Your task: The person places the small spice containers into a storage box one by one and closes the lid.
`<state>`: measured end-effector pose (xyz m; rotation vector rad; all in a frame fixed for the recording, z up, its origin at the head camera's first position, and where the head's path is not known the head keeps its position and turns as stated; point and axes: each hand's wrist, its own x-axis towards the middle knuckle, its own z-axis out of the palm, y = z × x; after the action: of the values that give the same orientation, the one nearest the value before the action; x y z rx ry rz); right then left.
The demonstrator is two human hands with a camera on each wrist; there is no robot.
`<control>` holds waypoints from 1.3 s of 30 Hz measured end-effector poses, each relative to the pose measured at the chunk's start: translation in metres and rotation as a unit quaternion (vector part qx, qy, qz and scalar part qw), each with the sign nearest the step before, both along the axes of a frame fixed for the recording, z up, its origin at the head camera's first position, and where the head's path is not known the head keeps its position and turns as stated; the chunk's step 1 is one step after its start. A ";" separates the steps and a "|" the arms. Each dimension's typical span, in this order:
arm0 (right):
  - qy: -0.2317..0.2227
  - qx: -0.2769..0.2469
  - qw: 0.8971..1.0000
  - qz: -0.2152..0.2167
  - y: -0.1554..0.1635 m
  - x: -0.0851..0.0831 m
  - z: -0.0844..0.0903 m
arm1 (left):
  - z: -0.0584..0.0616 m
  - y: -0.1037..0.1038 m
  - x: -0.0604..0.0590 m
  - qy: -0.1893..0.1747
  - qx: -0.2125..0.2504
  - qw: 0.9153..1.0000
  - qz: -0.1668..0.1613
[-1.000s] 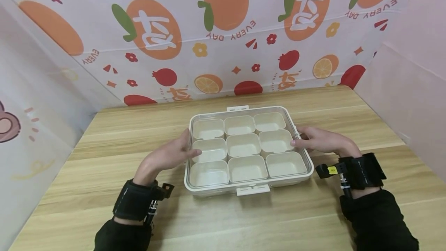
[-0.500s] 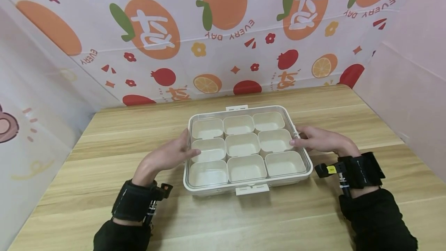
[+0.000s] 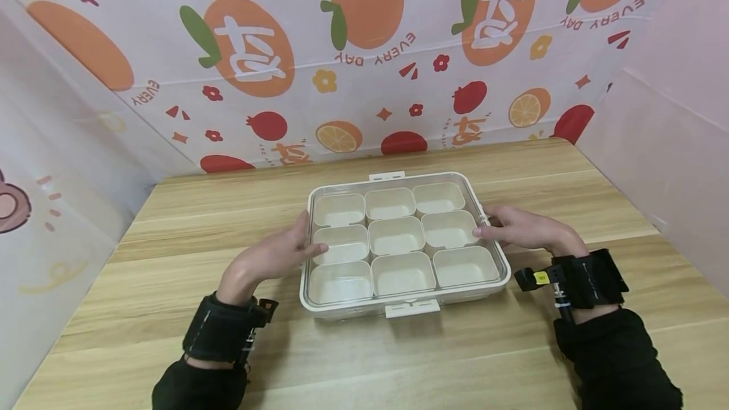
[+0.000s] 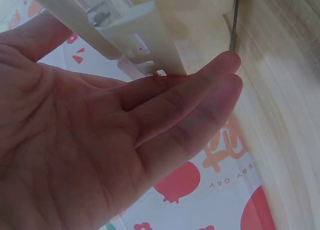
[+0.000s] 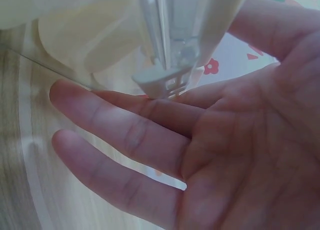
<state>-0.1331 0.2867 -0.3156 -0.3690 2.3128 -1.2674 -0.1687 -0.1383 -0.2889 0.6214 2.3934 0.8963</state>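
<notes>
A wide storage box (image 3: 353, 306) sits on the table, its clear lid framed by a cream rim (image 3: 427, 178). Beneath the lid, several cream cups (image 3: 397, 236) stand in rows. My left hand (image 3: 272, 255) holds the box's left side, thumb on top of the lid. In the left wrist view its fingers pass under a side latch (image 4: 142, 39) toward the box wall. On the opposite side my right hand (image 3: 529, 228) holds the box likewise, thumb over the rim. The right wrist view has its fingers below another latch (image 5: 162, 80).
The front latch (image 3: 412, 309) and the back latch (image 3: 387, 176) stick outward from the rim. Light wooden tabletop (image 3: 228, 207) surrounds the box. A fruit-print cloth (image 3: 370, 93) hangs behind the table, with pale cloths at both sides.
</notes>
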 end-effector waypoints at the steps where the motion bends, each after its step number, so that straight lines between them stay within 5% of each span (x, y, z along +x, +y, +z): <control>1: 0.001 -0.001 1.000 0.000 0.000 0.000 -0.001 | 0.000 0.000 0.000 0.001 -0.003 1.000 0.000; 9: 0.015 0.004 1.000 -0.003 0.000 0.002 -0.003 | -0.002 -0.001 -0.002 0.008 -0.025 1.000 0.000; 12: 0.038 0.019 0.999 0.001 -0.001 0.002 -0.001 | 0.003 0.005 0.006 0.081 -0.075 0.994 0.008; 17: 0.108 0.071 0.991 0.016 -0.009 -0.002 0.011 | 0.014 0.025 0.035 0.266 -0.175 0.948 -0.021; 19: 0.148 0.108 0.982 0.045 -0.014 -0.008 0.019 | 0.016 0.037 0.051 0.301 -0.180 0.934 -0.068; 22: 0.190 0.168 0.962 0.105 -0.023 -0.016 0.033 | 0.018 0.058 0.076 0.306 -0.173 0.924 -0.149; 24: 0.200 0.209 0.947 0.138 -0.029 -0.021 0.040 | 0.017 0.071 0.092 0.324 -0.181 0.908 -0.194; 29: 0.194 0.263 0.930 0.167 -0.045 -0.039 0.049 | 0.005 0.090 0.117 0.468 -0.218 0.819 -0.249; 31: 0.198 0.271 0.927 0.167 -0.051 -0.047 0.050 | -0.001 0.093 0.122 0.503 -0.225 0.796 -0.252; 39: 0.157 0.278 0.931 0.179 -0.062 -0.064 0.045 | -0.016 0.105 0.137 0.501 -0.276 0.783 -0.245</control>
<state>-0.1973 0.2244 -0.2707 -0.7862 2.5793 -0.3686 -0.0317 -0.0338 -0.3053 1.6462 2.8562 -0.5412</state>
